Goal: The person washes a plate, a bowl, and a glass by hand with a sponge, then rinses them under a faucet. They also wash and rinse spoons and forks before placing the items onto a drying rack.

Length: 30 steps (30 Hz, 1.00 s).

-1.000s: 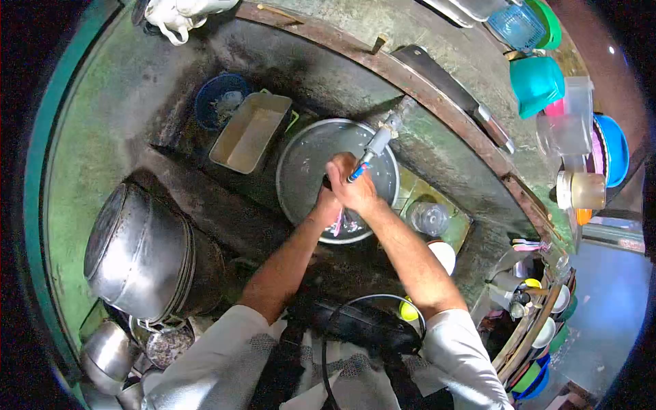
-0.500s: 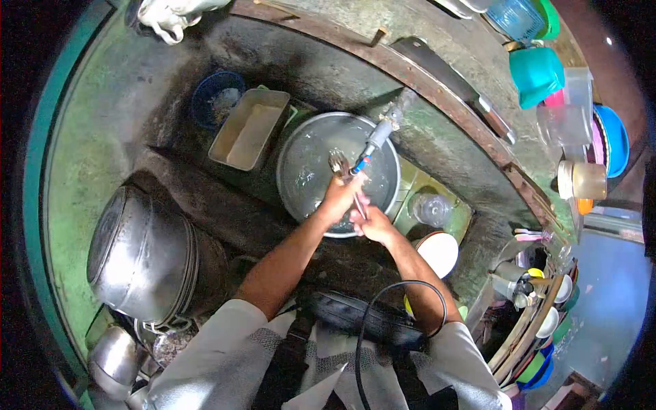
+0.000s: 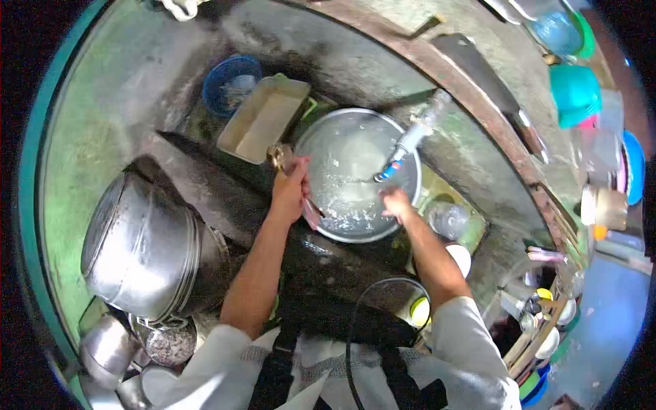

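Observation:
My left hand (image 3: 292,193) is closed around a bunch of metal cutlery (image 3: 281,158), its heads sticking up past the fingers at the left rim of a large metal basin (image 3: 316,128). Water with ripples and splashes fills the basin. My right hand (image 3: 396,203) is over the basin's right side, below the tap (image 3: 408,145) with its blue and red handle. Its fingers are curled and blurred, and whether they hold anything is too unclear to see.
A rectangular tub (image 3: 264,119) and a blue basket (image 3: 228,85) stand behind the basin on the left. Large metal pots (image 3: 137,239) fill the left side. A clear container (image 3: 449,220) and white bowl (image 3: 459,260) sit at right. A cleaver (image 3: 478,75) lies on the ledge.
My hands have moved apart. The left has gone left with the cutlery, away from the tap; the right has shifted right and slightly up. The view has also shifted.

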Motion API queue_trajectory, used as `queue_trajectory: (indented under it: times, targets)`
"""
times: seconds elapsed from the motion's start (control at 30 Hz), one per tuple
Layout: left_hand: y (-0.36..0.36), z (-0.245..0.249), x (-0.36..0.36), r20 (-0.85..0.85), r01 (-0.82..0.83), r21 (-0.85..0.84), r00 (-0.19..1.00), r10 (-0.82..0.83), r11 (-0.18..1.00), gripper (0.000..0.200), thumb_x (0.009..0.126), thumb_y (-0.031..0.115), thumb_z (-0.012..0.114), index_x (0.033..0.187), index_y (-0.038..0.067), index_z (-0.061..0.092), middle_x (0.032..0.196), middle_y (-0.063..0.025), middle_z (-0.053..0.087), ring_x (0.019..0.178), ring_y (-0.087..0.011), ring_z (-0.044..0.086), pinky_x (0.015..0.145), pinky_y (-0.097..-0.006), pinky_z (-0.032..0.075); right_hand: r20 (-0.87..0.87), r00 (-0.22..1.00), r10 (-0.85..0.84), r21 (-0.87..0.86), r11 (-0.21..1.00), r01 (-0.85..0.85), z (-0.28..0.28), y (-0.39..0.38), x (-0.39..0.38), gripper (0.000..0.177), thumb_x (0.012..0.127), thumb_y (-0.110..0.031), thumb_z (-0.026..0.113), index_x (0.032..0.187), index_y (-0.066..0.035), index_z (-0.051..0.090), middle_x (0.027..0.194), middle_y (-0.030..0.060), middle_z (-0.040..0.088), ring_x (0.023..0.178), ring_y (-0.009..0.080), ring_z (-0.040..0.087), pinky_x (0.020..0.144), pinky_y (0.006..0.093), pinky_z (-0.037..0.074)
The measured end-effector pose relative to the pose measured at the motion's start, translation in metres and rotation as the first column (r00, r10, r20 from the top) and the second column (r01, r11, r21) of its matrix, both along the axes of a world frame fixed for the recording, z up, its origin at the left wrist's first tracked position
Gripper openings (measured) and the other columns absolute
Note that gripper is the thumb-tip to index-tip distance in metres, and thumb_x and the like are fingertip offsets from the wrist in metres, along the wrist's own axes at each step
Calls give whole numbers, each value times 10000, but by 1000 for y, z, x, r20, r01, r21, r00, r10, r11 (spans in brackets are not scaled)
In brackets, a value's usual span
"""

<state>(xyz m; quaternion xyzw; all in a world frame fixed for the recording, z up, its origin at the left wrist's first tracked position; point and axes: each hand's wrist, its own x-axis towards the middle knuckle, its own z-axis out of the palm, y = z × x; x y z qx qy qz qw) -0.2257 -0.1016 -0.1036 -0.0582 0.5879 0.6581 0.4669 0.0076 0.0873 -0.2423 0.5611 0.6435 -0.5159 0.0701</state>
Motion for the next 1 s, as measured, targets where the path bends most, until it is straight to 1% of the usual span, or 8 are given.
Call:
queue_trajectory:
  times: [0.2,0.33,0.4,0.53,0.77,0.8,0.83,1.0]
  targets:
    - [-61,31,-5,92,-78,50,993,74,996,233,916,283,574,1016,73,564,589,47,393,461,-61,345,423,-234,321,260,837,481,360,756,-547,-95,-5,-88,359,848,-323,502,1046,-45,613,1061,191,614,981,314,596,814,435,464]
    - [-70,32,-5,101,-81,36,992,77,996,218,919,260,567,1048,84,557,611,46,397,468,-61,340,410,-230,311,505,488,712,554,166,-816,-176,-70,-110,425,901,-374,399,1005,-47,650,1122,204,581,1068,281,563,898,445,434]
    - [-69,26,-5,82,-88,48,993,84,995,199,926,241,553,1063,96,558,633,49,408,479,-63,352,407,-230,325,377,38,925,36,26,-999,-146,-82,-110,383,886,-323,418,948,-40,669,1102,217,588,1080,311,552,966,503,382]
    - [-60,33,0,89,-85,32,993,82,996,193,908,233,580,1044,95,583,649,69,399,513,-45,348,453,-225,323,373,453,810,274,370,-888,-82,-113,-62,306,839,-220,458,916,-9,665,960,166,653,862,354,632,879,488,456]
    - [-13,-4,27,40,101,3,994,-101,995,162,900,204,574,1034,118,604,660,55,445,516,-69,371,471,-229,346,397,399,827,261,315,-913,-11,-53,-21,201,858,-66,461,896,-35,656,880,164,655,756,307,653,651,412,539]
    - [-3,-14,33,35,148,-8,988,-148,989,157,895,203,581,1025,120,608,652,53,451,512,-71,380,460,-231,344,-184,772,608,180,793,-581,5,-42,-27,214,872,-28,438,888,-35,651,810,137,644,707,269,648,606,382,540]
    - [6,-20,41,34,200,-20,979,-200,980,152,890,202,589,1017,123,613,643,50,456,509,-73,389,448,-232,342,-417,846,333,15,933,-360,39,-42,-33,224,879,-9,427,883,-35,649,776,123,639,683,251,646,583,367,541]
    - [48,-19,84,245,178,371,928,-281,912,142,890,223,609,987,127,571,751,46,563,537,-30,451,419,-182,319,-521,806,-282,-219,956,193,161,-52,-68,164,916,0,437,871,-43,589,642,40,571,459,129,536,419,250,461]
